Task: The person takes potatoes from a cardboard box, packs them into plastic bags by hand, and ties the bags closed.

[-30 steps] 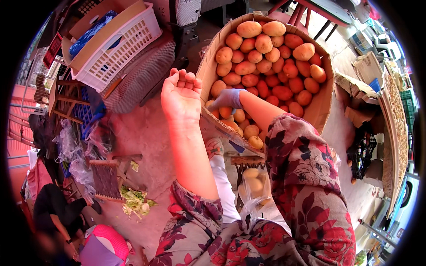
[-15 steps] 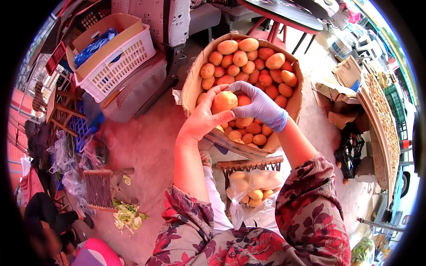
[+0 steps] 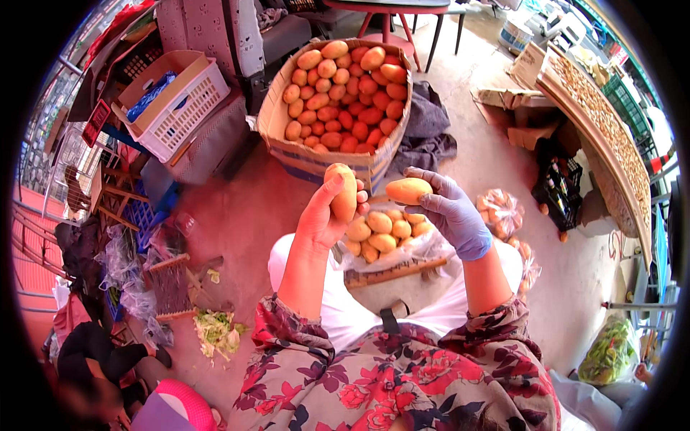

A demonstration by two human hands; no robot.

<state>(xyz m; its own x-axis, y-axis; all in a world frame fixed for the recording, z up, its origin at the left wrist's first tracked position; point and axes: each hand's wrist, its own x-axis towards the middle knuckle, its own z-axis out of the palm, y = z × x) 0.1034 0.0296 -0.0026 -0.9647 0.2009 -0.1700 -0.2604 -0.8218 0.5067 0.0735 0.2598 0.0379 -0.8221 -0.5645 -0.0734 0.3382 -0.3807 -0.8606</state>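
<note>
Smooth concrete floor (image 3: pixel 233 197): pink-tinted at left, paler at right; one heap of pale green leaf scraps (image 3: pixel 217 334) lies at left.
Large brown cardboard carton (image 3: pixel 305 154): one, ahead, holding dozens of orange-red oval fruits (image 3: pixel 348 100); one crumpled dark cloth (image 3: pixel 435 136) lies beside it.
Clear plastic bag (image 3: pixel 420 248): one, on a slatted wooden stool (image 3: pixel 395 274) between white-trousered legs (image 3: pixel 343 289), holding perhaps a dozen or more yellow oval fruits (image 3: pixel 381 242); hands partly block the view.
Clear bags of orange fruit (image 3: pixel 501 210): two, beyond the right leg.
White slatted plastic basket (image 3: pixel 194 108): one, upper left, with blue plastic (image 3: pixel 151 98) inside.
Bare left hand (image 3: pixel 323 219): half-curled around one orange oval fruit (image 3: pixel 344 197), tilted near upright, above the bag's left side.
Violet-gloved right hand (image 3: pixel 453 214): thumb and fingers pinch one yellow-orange oval fruit (image 3: pixel 406 191), nearly level, apart from the other.
</note>
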